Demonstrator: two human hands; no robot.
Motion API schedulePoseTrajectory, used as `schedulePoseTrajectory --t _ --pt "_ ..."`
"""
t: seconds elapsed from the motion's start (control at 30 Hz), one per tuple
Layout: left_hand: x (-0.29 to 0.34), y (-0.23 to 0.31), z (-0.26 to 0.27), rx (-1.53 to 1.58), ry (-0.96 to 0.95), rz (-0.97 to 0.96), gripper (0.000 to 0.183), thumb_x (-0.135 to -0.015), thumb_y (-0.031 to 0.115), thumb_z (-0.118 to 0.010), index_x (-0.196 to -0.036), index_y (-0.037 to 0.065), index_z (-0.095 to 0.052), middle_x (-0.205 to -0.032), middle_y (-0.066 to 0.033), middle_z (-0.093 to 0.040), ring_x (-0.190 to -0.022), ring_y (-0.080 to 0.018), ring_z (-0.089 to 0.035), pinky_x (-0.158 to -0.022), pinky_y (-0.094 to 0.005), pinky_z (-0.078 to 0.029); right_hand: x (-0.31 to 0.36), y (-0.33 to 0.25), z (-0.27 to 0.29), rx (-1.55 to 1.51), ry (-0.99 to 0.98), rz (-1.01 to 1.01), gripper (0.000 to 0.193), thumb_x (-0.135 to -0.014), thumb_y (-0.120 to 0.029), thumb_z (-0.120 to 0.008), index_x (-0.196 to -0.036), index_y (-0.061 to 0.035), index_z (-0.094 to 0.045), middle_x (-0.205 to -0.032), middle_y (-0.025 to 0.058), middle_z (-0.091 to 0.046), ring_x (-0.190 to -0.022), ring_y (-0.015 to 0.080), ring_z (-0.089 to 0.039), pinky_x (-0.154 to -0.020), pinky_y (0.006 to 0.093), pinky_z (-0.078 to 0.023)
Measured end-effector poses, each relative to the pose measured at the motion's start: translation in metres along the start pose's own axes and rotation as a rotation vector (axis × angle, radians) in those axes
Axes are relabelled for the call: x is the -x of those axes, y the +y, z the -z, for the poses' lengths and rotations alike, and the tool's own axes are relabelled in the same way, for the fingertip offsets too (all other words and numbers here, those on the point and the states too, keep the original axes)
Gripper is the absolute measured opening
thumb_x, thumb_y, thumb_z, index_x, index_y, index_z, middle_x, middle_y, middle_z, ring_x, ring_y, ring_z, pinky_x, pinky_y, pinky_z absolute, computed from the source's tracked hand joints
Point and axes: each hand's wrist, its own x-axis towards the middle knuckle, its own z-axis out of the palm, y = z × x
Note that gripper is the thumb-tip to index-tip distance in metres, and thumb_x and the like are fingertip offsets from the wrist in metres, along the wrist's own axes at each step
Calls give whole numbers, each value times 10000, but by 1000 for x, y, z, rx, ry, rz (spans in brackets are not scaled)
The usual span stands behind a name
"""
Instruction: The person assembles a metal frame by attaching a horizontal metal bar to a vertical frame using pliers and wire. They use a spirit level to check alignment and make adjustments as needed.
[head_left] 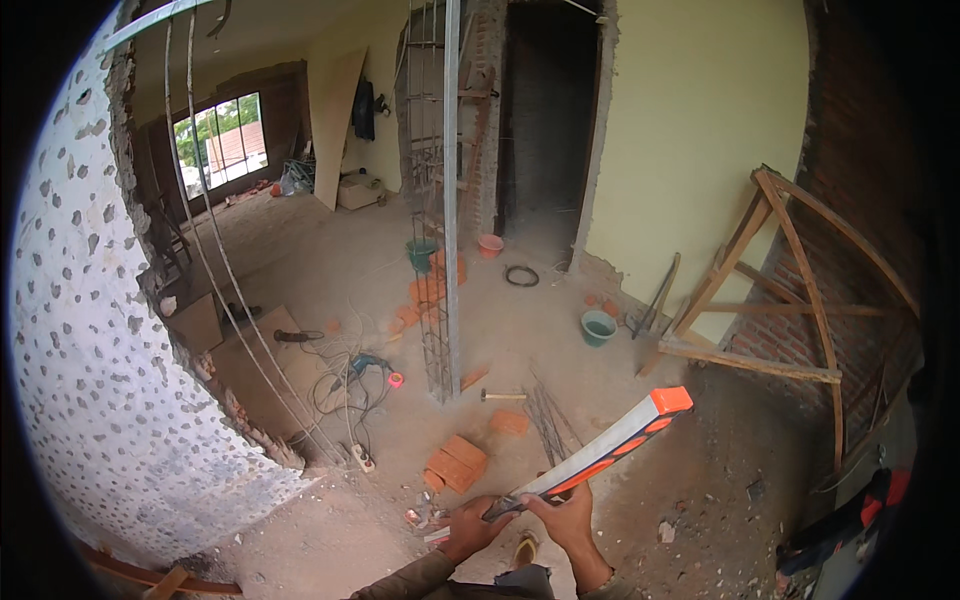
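A long silver spirit level [600, 445] with an orange end cap and orange cut-outs slants across in front of me, its capped end up and to the right. My left hand [473, 527] is closed round its lower part. Further up its length, my right hand [565, 518] grips the same tool from below, the thumb pressed on its side. Beyond my hands, stacked orange bricks [457, 463] lie on the floor with a loose brick [509, 422] near them. A hammer [503, 396] and several thin metal rods [550, 415] lie a little farther off.
An upright metal post [452, 200] stands ahead beside a rebar cage [430, 330]. A blue power drill [370, 362] lies among tangled cables, with a power strip [362, 458] nearer. A green bucket [598, 328] and a wooden frame [750, 370] are at right; a chipped white wall [110, 350] at left.
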Motion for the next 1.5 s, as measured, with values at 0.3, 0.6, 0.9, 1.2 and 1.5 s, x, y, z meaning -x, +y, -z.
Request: schedulePoseTrajectory --t 0.3,0.6,0.9,1.2,1.5 --pt "-115 -32 -87 -191 91 407 362 -789 342 -857 -927 37 -716 -809 -137 -689 -703 -295 -674 -629 -382 -524 -212 56 102 37 -92 65 482 -739 -4 -848 -1100 21 -529 -932 80 -657 -829 141 -657 -726 291 -542" --pt "-78 -90 -44 -316 476 752 236 -880 228 -756 -848 -1 -709 -762 -148 -720 -638 -263 -671 -628 -389 -521 -380 92 129 -31 -98 85 521 -781 56 -796 -1203 39 -492 -1127 123 -603 -1012 192 -640 -864 316 -552" --pt "-54 -182 -116 -343 514 1115 283 -883 280 -762 -850 1 -729 -731 -166 -715 -671 -301 -710 -631 -415 -533 -534 163 57 73 -320 103 498 -809 55 -781 -1210 24 -488 -1156 108 -573 -1096 192 -609 -918 333 -552" --pt "-123 -184 -142 -243 635 1113 271 -908 232 -731 -813 -19 -695 -637 -62 -624 -609 -126 -541 -568 -353 -455 -601 211 -74 102 -513 154 548 -748 -54 -846 -1190 14 -530 -1018 124 -714 -946 200 -693 -859 348 -549" --pt "-84 -129 -164 -349 1051 1397 273 -897 217 -731 -818 -41 -688 -633 -111 -639 -585 -180 -591 -571 -377 -466 -629 293 -206 172 -582 191 664 -708 -102 -862 -1259 25 -514 -1147 209 -684 -1083 351 -671 -921 415 -524"
